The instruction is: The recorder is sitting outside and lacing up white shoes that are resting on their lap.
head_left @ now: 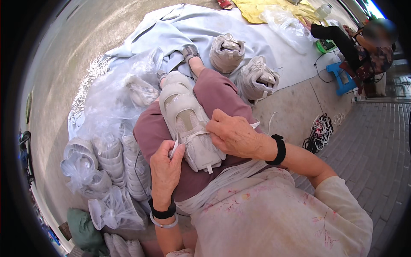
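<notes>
Across my lap lies a long stack of nested light-grey shoe uppers [177, 107], with mesh panels and strap-like bands. A thin white string [196, 133] runs around its near end. My right hand [235, 135] is closed at the right side of the stack, its fingertips pinching the string. At the left side, my left hand [166, 169] holds a white strip [174, 148] between thumb and forefinger. A narrow pointed tip shows above that strip, too small to name. A bunch of white strings [227, 180] lies across my lap.
Two grey upper bundles [227, 53] stand ahead on a pale blue sheet [171, 25]. Bagged and stacked uppers [113, 158] lie at left. Tangled cords [319, 132] lie on the floor at right. Beyond, another person sits near a blue stool [340, 79].
</notes>
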A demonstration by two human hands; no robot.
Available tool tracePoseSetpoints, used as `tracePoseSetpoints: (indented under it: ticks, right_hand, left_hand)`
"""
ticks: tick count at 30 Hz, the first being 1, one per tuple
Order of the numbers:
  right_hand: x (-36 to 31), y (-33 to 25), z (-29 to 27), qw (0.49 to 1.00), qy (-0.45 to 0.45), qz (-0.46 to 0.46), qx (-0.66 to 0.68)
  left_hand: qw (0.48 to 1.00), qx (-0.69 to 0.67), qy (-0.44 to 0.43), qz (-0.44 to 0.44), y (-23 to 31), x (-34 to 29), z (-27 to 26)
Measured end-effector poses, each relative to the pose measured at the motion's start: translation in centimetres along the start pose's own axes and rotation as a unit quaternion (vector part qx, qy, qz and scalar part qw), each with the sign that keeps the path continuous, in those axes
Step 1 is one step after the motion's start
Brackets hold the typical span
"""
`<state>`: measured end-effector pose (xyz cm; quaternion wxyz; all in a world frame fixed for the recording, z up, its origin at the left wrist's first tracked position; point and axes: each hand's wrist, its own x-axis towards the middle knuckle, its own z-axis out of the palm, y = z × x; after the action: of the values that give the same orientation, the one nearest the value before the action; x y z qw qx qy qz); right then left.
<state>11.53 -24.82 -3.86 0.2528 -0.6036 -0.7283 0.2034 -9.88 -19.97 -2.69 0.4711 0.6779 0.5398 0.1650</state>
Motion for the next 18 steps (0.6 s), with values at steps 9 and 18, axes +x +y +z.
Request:
tracePoseSetpoints:
  ticks: [9,18]
  right_hand:
    - [1.9,1.2,-4.3,0.892,-0.24,0.219,0.316]
    - [1.3,0.7,-1.9,0.961,-0.109,0.102,0.233]
  left_hand:
    - [1.0,-0.016,-0.005,0.002,-0.2,0.3,0.0]
    - [0.999,-0.026,-0.011,-0.016,0.1,0.6,0.0]
